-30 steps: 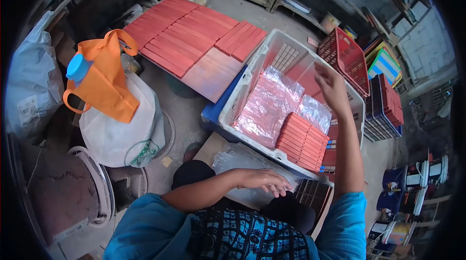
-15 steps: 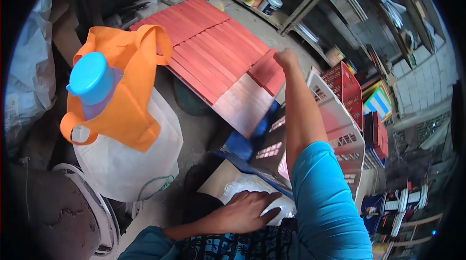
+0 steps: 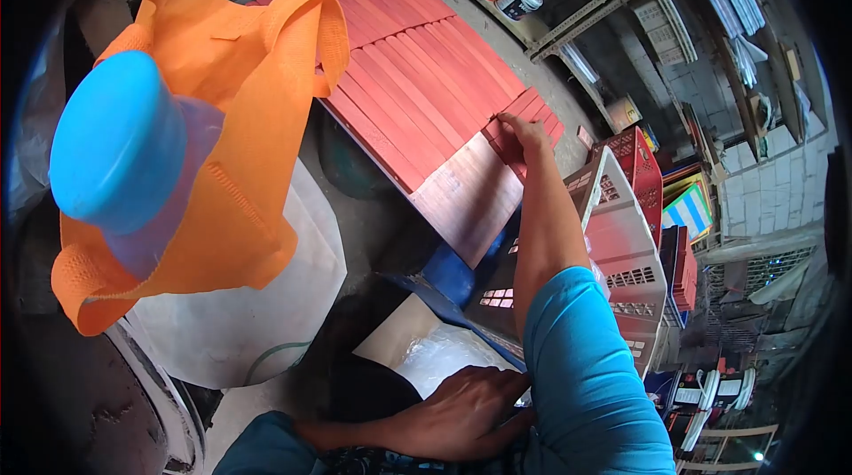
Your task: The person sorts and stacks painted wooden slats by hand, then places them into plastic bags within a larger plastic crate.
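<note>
Head view: right hand [image 3: 524,133] grip pinching red slats [image 3: 524,120] at the stack's near edge.

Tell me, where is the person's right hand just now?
In the head view, the right hand is stretched out right of centre, fingers touching the short red strips at the near end of the red slat board, above the white crate.

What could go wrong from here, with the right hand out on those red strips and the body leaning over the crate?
1. The right hand touches the short red strips at the board's overhanging end; pressing might tip it or slide the strips off.
2. The right arm stretches across the white crate; leaning could nudge it.
3. The left hand rests on the plastic bag, which may slip.
</note>
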A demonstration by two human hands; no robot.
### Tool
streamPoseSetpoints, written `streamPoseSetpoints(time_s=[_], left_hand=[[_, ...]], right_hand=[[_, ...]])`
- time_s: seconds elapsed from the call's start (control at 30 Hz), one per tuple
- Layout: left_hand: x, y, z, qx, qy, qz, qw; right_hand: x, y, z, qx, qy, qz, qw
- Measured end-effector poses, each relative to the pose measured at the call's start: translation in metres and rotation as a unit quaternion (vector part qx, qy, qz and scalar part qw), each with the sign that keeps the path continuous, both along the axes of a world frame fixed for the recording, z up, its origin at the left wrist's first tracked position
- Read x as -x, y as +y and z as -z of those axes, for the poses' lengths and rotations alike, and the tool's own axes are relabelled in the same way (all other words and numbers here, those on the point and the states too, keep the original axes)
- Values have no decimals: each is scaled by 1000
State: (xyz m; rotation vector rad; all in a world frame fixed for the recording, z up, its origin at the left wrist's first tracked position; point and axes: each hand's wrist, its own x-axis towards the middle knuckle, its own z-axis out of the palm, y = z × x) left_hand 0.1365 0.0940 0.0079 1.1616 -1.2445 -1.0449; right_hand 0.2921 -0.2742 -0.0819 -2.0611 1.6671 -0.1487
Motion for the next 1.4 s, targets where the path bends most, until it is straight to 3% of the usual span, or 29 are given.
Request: streamPoseSetpoints(time_s=[0.83, 0.93, 1.13, 1.3, 1.4], left_hand=[[4, 4, 6, 46, 17, -55, 997], [-4, 13, -8, -6, 10, -31, 999], [4, 4, 8, 68, 20, -48, 996], [5, 5, 7, 78, 44, -44, 995], [6, 4, 7, 81, 43, -40, 995]], right_hand=[[-2, 17, 3, 34, 76, 70, 994], [2, 23, -4, 8, 48, 50, 998], [5, 22, -11, 27, 35, 32, 998], [7, -36, 15, -4, -35, -28, 999], [10, -65, 32, 51, -95, -33, 994]])
